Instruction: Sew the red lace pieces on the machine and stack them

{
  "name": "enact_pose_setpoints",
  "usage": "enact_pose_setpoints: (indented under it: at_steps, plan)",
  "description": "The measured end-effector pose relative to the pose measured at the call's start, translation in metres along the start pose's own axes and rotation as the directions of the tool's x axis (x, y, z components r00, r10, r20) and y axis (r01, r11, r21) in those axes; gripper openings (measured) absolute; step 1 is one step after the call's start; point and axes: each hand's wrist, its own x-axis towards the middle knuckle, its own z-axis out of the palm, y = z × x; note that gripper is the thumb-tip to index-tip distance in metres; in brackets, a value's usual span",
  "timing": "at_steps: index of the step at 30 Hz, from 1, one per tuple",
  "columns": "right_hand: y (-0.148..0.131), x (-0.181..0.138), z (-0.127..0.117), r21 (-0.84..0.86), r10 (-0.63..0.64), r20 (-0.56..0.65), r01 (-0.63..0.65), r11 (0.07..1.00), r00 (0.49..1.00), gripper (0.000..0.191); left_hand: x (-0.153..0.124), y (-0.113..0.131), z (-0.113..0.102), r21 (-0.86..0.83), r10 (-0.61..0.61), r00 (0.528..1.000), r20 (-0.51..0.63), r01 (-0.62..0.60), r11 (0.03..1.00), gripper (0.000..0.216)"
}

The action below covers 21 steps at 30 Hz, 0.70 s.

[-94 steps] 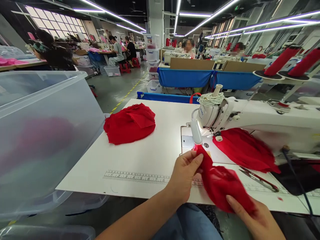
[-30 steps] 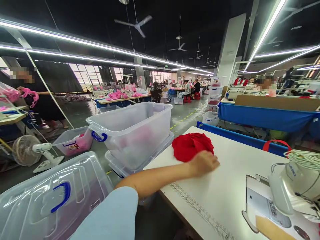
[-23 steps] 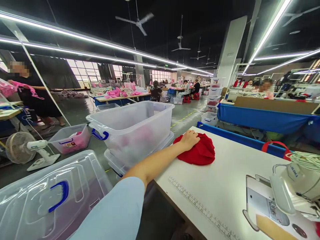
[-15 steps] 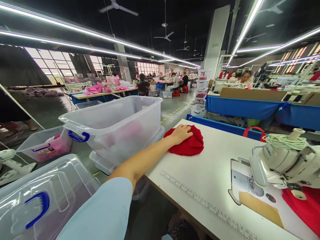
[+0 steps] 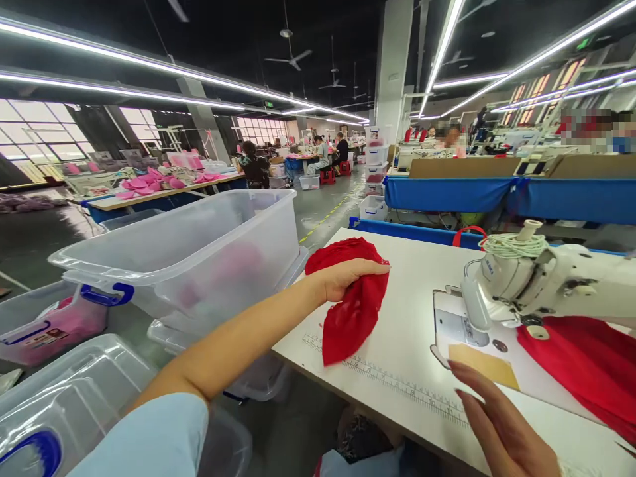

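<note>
My left hand [image 5: 350, 275] reaches across the white sewing table [image 5: 407, 318] and is closed on a red fabric piece [image 5: 352, 324]. That piece hangs down from the fingers over the printed ruler scale near the front edge. More red fabric [image 5: 340, 250] lies just behind the hand; whether it is a separate piece I cannot tell. At the lower right, my right hand [image 5: 507, 424] is in the air with thumb and fingers apart, holding nothing. It is nearest to the sewing machine [image 5: 517, 285]. Another red cloth [image 5: 586, 364] lies under the machine's arm.
Left of the table stands a large clear bin [image 5: 199, 245] on a lidded one. A closed clear box [image 5: 74, 404] is at the lower left, with a bin of pink pieces [image 5: 59, 331] behind it. Blue cloth [image 5: 447, 199] hangs from the benches opposite. Several people work farther back.
My left hand has gripped the red fabric it was resting on and lifted part of it forward. My right hand has come into view. The view has turned to the right.
</note>
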Motion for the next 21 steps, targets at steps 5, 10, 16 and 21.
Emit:
enact_pose_setpoints:
  at_steps: [5, 10, 16, 21]
  plan:
    - [-0.018, 0.027, 0.031, 0.54, 0.38, 0.217, -0.435, 0.721, 0.899, 0.053, -0.023, -0.021, 0.032, -0.555, -0.09, 0.965, 0.247, 0.217, 0.803, 0.031]
    - [-0.043, 0.031, 0.038, 0.659, 0.316, 0.518, -0.606, 0.445, 0.795, 0.051, -0.027, -0.044, 0.052, -0.67, -0.096, 0.954, 0.285, 0.27, 0.691, 0.032]
    - [-0.051, 0.025, 0.038, 0.68, 0.516, 0.319, -0.571, 0.46, 0.795, 0.037, -0.027, -0.062, 0.056, -0.711, -0.068, 0.964, 0.258, 0.237, 0.662, 0.033]
    - [-0.048, 0.029, 0.039, 0.694, 0.497, 0.182, -0.469, 0.546, 0.848, 0.039, -0.033, -0.074, 0.055, -0.514, -0.097, 0.889, 0.448, 0.345, 0.785, 0.051]
